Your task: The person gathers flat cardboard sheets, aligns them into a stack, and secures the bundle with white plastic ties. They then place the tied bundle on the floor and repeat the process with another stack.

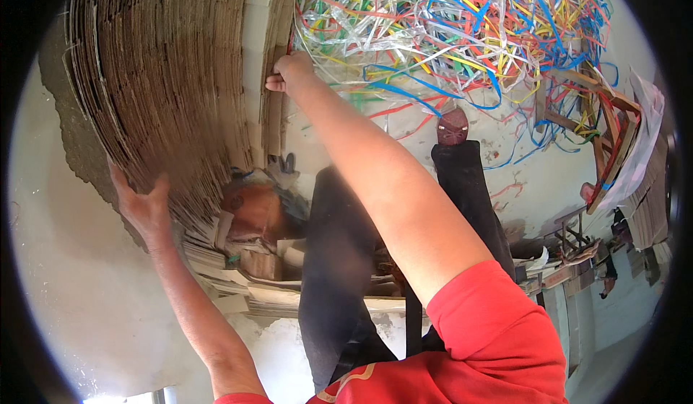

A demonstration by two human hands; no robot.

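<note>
A tall stack of brown flattened cardboard (159, 57) fills the upper left, its many layered edges facing me. A paler cardboard strip (254, 64) runs along its right side. My left hand (146, 209) is at the stack's near left corner, thumb and fingers spread apart against the edges. My right arm reaches across to the stack's right side. There my right hand (293, 73) is closed, fingers curled in at the edge of the cardboard. Whatever lies between those fingers is hidden.
A large heap of tangled coloured plastic strapping (447, 28) covers the floor at the far right. Loose blue bands trail near my shoe (452, 127). Wooden frames (613, 137) stand at right. Below the stack lie an orange-brown object (253, 209) and more flat cardboard (274, 293).
</note>
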